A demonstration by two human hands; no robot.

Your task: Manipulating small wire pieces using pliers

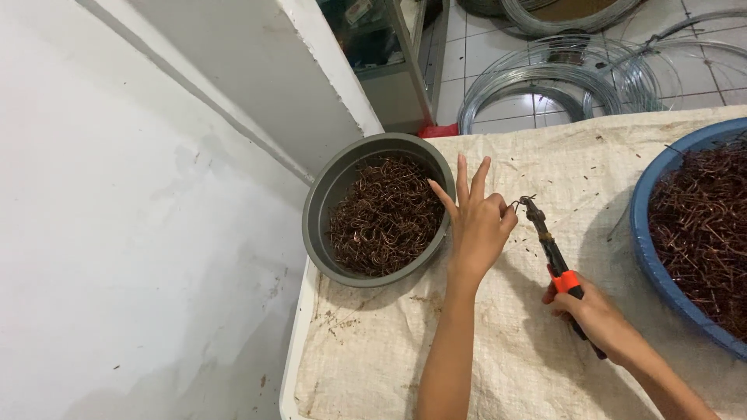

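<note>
My left hand pinches a small bent copper wire piece between thumb and forefinger, the other fingers spread upward. My right hand grips the orange-and-black handles of a pair of pliers, whose jaws meet the wire piece at the left hand. Just left of that hand stands a grey round bowl filled with bent copper wire pieces. Both hands hover over a beige woven sack cloth covering the table.
A blue basin heaped with copper wire pieces sits at the right edge. Coils of grey steel wire lie on the tiled floor beyond the table. A white wall fills the left; a white cabinet stands behind the bowl.
</note>
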